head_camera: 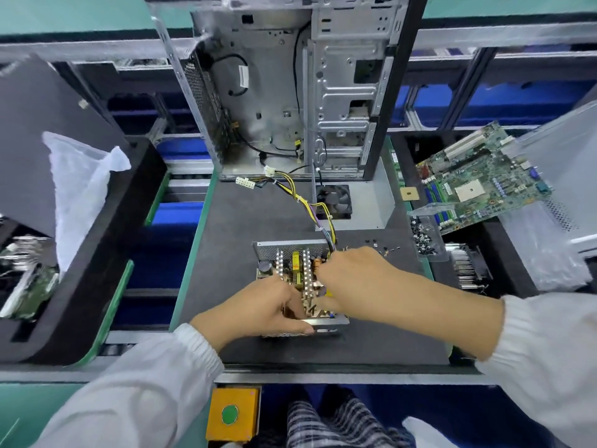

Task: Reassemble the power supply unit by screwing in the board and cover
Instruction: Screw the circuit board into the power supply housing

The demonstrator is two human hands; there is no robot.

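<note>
Dark mat (258, 205) lies bare around the open PSU (290, 253) at its centre, left hand (268, 305) gripping the near edge, right hand (349, 270) curled inside, grip unclear.

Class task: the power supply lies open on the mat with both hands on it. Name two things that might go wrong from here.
1. Loose screws lie scattered on the mat just beyond the right hand; a sleeve might sweep them away.
2. The cable bundle leaves the power supply beside that hand, so wires could be pinched when the cover goes on.
</note>
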